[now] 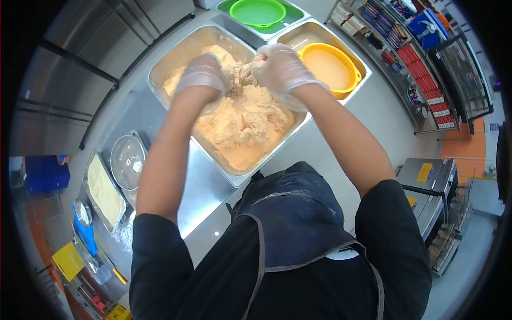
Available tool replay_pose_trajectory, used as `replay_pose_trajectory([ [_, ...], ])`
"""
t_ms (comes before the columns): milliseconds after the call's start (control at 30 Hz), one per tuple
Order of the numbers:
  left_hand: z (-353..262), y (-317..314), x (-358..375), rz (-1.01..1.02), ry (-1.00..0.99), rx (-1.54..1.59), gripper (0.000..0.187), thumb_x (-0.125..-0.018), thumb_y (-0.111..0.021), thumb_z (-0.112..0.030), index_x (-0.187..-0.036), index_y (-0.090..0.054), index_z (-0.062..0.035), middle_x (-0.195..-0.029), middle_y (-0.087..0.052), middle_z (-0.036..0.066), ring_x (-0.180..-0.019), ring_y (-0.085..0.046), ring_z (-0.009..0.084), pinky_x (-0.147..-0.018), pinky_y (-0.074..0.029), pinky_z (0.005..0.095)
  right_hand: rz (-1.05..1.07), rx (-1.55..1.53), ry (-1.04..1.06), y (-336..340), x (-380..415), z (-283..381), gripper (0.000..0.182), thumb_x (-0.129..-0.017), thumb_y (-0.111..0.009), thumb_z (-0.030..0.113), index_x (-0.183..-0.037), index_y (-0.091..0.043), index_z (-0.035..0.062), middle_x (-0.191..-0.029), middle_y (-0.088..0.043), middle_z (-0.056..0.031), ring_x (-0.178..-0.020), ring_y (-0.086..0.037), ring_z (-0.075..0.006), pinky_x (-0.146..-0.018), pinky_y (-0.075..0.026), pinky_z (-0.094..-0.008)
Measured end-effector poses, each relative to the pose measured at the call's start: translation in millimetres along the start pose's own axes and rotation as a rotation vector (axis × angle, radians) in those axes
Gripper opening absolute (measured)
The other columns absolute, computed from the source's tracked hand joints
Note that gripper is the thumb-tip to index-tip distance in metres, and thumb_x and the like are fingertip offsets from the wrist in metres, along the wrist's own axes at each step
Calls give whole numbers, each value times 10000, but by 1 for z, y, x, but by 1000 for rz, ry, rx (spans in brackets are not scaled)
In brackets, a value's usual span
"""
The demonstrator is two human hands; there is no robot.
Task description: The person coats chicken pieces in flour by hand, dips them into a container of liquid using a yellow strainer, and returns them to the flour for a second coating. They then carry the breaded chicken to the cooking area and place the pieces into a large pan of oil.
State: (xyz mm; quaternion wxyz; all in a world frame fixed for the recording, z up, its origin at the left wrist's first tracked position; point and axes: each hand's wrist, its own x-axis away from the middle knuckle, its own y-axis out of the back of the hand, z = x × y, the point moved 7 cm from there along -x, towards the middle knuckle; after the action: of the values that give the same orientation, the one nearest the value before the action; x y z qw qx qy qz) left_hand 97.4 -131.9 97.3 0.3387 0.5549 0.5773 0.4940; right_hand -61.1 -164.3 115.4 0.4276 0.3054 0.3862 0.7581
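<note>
A deep steel pan (pixel 234 174) holds pale orange breading flour (pixel 240 152) with lumpy, coated pieces (pixel 250 120) heaped in it. My left hand (pixel 201 74), in a clear plastic glove, is over the far left part of the pan. Its fingers are hidden behind the glove and the flour. My right hand (pixel 280 66), gloved too, is at the pan's far right rim with its fingers curled in. Between the hands is a blurred, flour-coated clump (pixel 244 74); its kind cannot be made out.
Right of the pan, a yellow basket (pixel 358 80) sits in a steel pan of cloudy liquid. Behind it is a green basket (pixel 258 26) in another pan. A sieve (pixel 127 168) and a tray of pale crumbs (pixel 103 186) lie at left. Shelving (pixel 394 69) stands to the right.
</note>
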Motion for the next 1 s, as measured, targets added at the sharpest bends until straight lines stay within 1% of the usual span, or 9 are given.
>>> replay_pose_trajectory([
  [133, -57, 70, 46, -10, -55, -59, 345, -864, -635, -338, -990, -685, -21, -937, -692, 192, -850, -655, 332, -791, -492, 413, 6, -743, -35, 57, 89, -50, 239, -832, -631, 149, -1019, -662, 3, -936, -677, -79, -793, -623, -160, -767, -520, -317],
  [233, -104, 84, 82, -194, -326, -68, 350, -903, -583, -336, -987, -685, -11, -845, -699, 177, -819, -656, 296, -764, -484, 398, -147, -863, -15, 78, 173, -115, 230, -835, -631, 135, -1016, -664, -3, -947, -680, -50, -827, -621, -135, -783, -515, -302],
  [267, -130, 84, 99, -161, -375, -49, 282, -812, -595, -248, -904, -679, 4, -810, -642, 240, -774, -634, 362, -716, -479, 463, -217, -824, -33, 86, 215, -136, 190, -851, -611, 131, -983, -676, 10, -919, -691, -73, -843, -640, -136, -793, -524, -290],
  [433, -242, 29, 165, -66, -589, 304, 243, -937, -596, -196, -890, -660, 34, -770, -701, 108, -698, -641, 146, -655, -507, 333, -591, -868, -326, 50, 447, -254, 180, -886, -643, 167, -977, -663, 14, -810, -684, -78, -752, -629, -120, -709, -518, -305],
  [533, -309, -51, 202, 173, -561, 669, 137, -928, -627, -139, -867, -627, -16, -746, -646, 49, -677, -591, 128, -689, -505, 288, -792, -604, -731, -18, 605, -331, 180, -856, -649, 185, -907, -670, 13, -793, -683, -149, -764, -668, -233, -717, -519, -355],
  [600, -348, -113, 202, 151, -797, 612, 229, -960, -621, -207, -924, -642, 18, -779, -687, 92, -669, -632, 154, -652, -516, 306, -841, -600, -989, -56, 723, -354, 202, -827, -650, 199, -930, -677, 27, -848, -683, -190, -806, -675, -316, -748, -521, -396],
  [733, -498, -205, 311, 428, -704, 569, 194, -943, -648, -172, -893, -630, 15, -747, -666, 83, -648, -588, 128, -622, -495, 272, -1123, -582, -1392, -136, 928, -353, 225, -782, -617, 181, -940, -671, 29, -891, -662, -232, -856, -645, -383, -782, -506, -453],
  [767, -530, -227, 335, 424, -719, 610, 186, -875, -705, -182, -818, -585, -50, -668, -508, -28, -597, -434, 67, -533, -325, 242, -1111, -594, -1533, -153, 971, -344, 268, -782, -632, 198, -989, -674, 34, -936, -664, -233, -909, -644, -389, -823, -507, -454],
  [1000, -745, -288, 519, 540, -1301, 295, 161, -843, -693, -65, -962, -647, 33, -698, -574, 4, -615, -491, 81, -536, -404, 260, -1498, -825, -1980, -240, 1146, -251, 317, -806, -656, 278, -1022, -650, 47, -961, -667, -206, -921, -640, -374, -819, -505, -438],
])
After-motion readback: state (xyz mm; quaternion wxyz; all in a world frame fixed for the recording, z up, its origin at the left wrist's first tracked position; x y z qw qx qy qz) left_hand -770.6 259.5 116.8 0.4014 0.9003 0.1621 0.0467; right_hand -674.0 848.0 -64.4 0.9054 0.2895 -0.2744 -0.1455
